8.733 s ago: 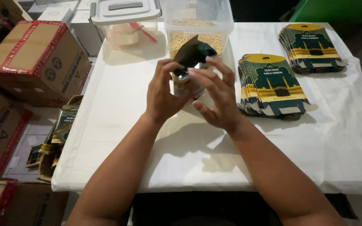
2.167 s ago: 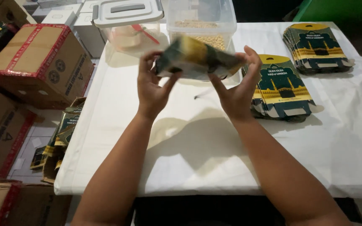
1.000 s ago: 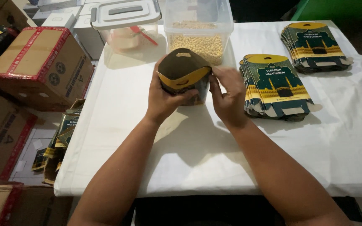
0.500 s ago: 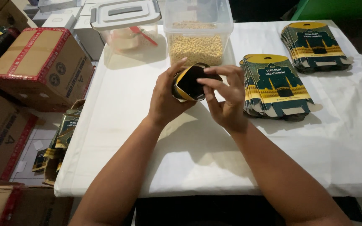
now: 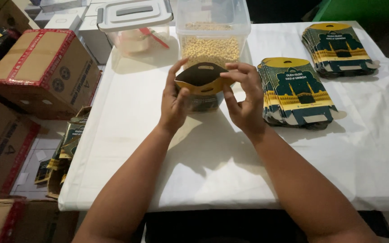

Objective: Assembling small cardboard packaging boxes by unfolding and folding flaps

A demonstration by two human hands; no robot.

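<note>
A small green and yellow cardboard box (image 5: 202,81) stands upright on the white tablecloth (image 5: 194,153), its rounded yellow top flaps with a slot handle facing me. My left hand (image 5: 174,103) grips its left side. My right hand (image 5: 245,96) holds its right side, with fingers on the top flap. A stack of flat, unfolded boxes (image 5: 296,92) of the same print lies just right of my right hand. Behind the box stands a clear tub of beige beans (image 5: 212,42).
A second stack of flat boxes (image 5: 338,47) lies at the far right. A lidded clear container (image 5: 136,24) with a red scoop sits at the back left. Brown cartons (image 5: 41,72) and several folded boxes (image 5: 66,144) are on the floor to the left.
The box was held up in the air, then brought down onto the cloth. Over the last second my fingers have moved to its top flaps, which now stand up together.
</note>
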